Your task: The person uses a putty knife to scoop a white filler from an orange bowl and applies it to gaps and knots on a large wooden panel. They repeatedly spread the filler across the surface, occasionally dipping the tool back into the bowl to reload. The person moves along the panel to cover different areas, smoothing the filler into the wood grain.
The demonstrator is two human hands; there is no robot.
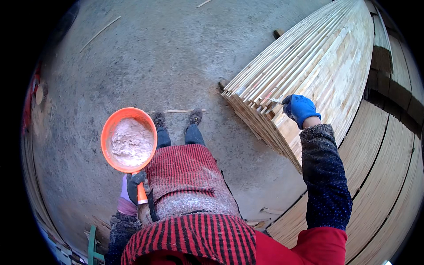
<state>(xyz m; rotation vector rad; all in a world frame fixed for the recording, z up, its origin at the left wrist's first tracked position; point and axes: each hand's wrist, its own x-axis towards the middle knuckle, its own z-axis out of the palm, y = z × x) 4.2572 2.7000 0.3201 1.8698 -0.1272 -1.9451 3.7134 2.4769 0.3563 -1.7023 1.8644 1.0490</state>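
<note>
My left hand [136, 184], in a dark glove, is closed around the handle of an orange pan [106, 148]. Pale pink paste [131, 142], thick and lumpy, lies inside it. Out to the right, my right hand [301, 108] wears a blue glove and is closed in a fist over the stacked wooden boards [340, 75]. From this fist a small thin blade [274, 101], looking like a putty knife, points left toward the board edges. Its handle is hidden in the glove. Whether the blade touches the wood, I cannot tell.
Lower stacks of wooden sheets [375, 150] lie at the right, and further stacks [399, 70] stand beyond. A thin wood strip [100, 33] lies on the concrete floor [176, 57]; another strip [176, 111] is by my shoes. At lower left is a green metal frame [92, 245].
</note>
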